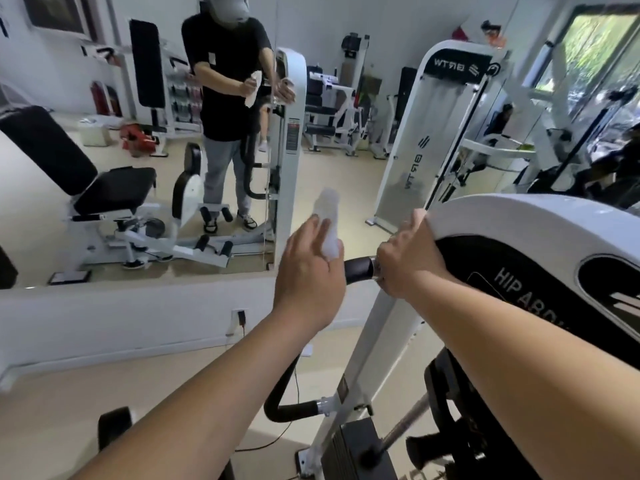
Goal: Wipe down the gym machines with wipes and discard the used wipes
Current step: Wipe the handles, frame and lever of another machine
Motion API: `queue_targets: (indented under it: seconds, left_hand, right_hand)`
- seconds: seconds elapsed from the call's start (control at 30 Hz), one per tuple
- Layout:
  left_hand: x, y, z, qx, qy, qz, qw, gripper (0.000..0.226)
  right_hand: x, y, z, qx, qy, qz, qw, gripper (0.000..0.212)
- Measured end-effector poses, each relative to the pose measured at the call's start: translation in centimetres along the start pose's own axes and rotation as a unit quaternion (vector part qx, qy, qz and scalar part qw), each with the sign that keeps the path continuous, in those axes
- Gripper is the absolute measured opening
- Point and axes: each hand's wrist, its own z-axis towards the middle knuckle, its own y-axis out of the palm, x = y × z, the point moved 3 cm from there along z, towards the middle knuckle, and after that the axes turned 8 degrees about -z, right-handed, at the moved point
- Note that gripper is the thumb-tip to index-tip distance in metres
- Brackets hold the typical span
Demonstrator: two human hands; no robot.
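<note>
- Fingers of the left hand pinch a white wipe at centre of frame. The wipe stands loose above the hand and touches no surface.
- Right hand: fingers curled over the rim of the white machine, right of centre, holding it.
- The black handle lies between the two hands, just beside the wipe. Judged the likely next target.
- Risk: most of the wipe hangs free, so a firm rub could drag it out of the pinch. It would drop toward the weight stack at the bottom of frame.
- Risk: the patch under the right hand goes unwiped unless that hand shifts.
- Risk: a bunched wipe makes little contact and would probably leave streaks.
</note>
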Motion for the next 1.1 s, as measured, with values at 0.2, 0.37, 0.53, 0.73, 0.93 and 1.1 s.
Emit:
queue_targets:
  seconds: [0.2,0.37,0.53,0.73,0.93,1.1]
  left_hand:
    - [-2.3,4.9,0.1,-0.108,0.076,0.228,0.965,0.036]
    - [-1.7,5.2,5.2,-0.254,-0.146,0.096,0.951,0.027]
    - [-2.0,5.2,6.1,-0.352,-0.29,-0.07,0.887,0.016]
    - [-4.4,5.3,-2.1,-0.09,0.099,0.187,0.973,0.054]
    - [-2.4,6.1,1.4,-0.149,0.122,0.264,0.945,0.04]
    - [-1.5,6.1,6.3,-0.305,-0.201,0.003,0.931,0.03]
  right_hand:
    - [-1.0,0.9,0.7,0.033,0.003,0.017,0.999,0.015]
    - [-1.5,1.2,1.1,0.041,-0.001,0.032,0.999,0.016]
    - [-1.3,0.8,0.9,0.034,0.007,0.029,0.999,0.016]
    - [-1.2,0.6,0.6,0.044,0.007,0.027,0.999,0.017]
    - [-1.7,1.3,1.2,0.034,0.01,0.01,0.999,0.012]
    - [-1.3,0.7,0.7,0.062,0.013,0.033,0.997,0.016]
